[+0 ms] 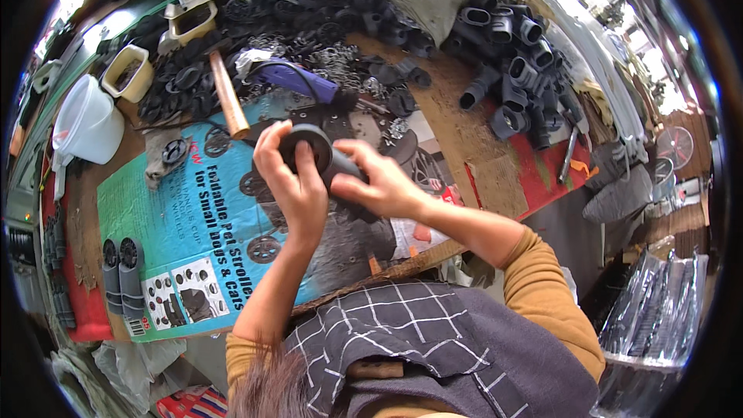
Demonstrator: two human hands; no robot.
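Over the middle of the work table, my left hand [298, 186] grips a black plastic wheel [316, 136], with its fingers spread around the rim and over the face. My right hand [383, 179] is wrapped round a dark grey plastic tube piece [346, 167], which meets the wheel. Where the two parts join is mostly hidden by my fingers. Beneath my hands lies a blue-green printed cardboard sheet [174, 224], dark and worn near its middle. At its left end lie two grey tube pieces with black wheels [122, 279], side by side.
Past my hands are a wooden-handled tool [227, 97], a blue-purple tool [298, 81] and a heap of small metal parts [333, 62]. Grey tube pieces [518, 70] pile up at the far right. A white bucket [89, 120] and a cream tub [128, 73] stand at the left.
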